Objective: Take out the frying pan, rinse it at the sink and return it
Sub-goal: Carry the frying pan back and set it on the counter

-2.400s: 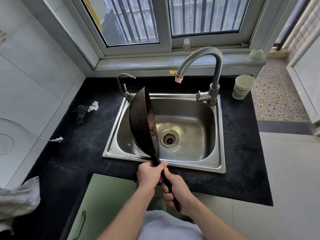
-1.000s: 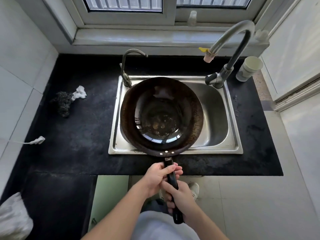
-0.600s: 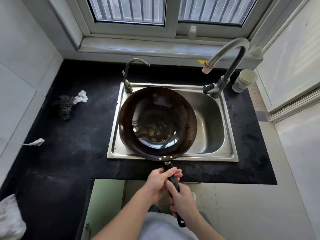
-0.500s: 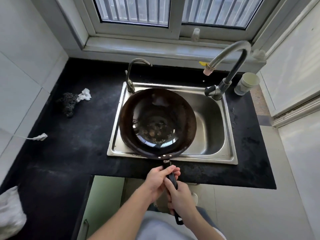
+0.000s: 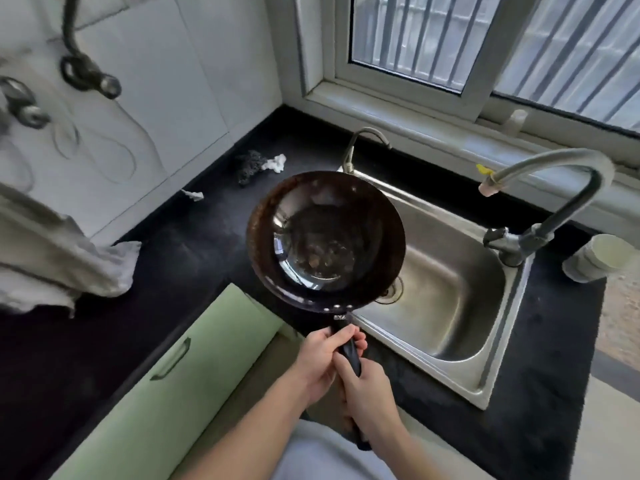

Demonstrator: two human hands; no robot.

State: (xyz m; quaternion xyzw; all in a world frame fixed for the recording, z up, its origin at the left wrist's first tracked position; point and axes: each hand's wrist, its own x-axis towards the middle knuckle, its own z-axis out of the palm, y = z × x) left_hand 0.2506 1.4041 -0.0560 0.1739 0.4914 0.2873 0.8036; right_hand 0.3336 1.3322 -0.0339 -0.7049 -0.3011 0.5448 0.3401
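- Gripping the handle (image 5: 349, 349) with both hands: left hand (image 5: 323, 358) forward, nearest the bowl, right hand (image 5: 367, 393) behind it, fingers of each wrapped round the black grip.
- Frying pan (image 5: 325, 237) hangs bowl-up over the sink's (image 5: 485, 393) left rim, its long axis running straight back to the person.
- Black bench (image 5: 173, 258) flanks the sink; the green cabinet door (image 5: 166, 375), closed, waits to the sink's left, probably the way home.

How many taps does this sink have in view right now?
2: a thin tap at the back left corner of the sink, and a large gooseneck faucet on its right rim.
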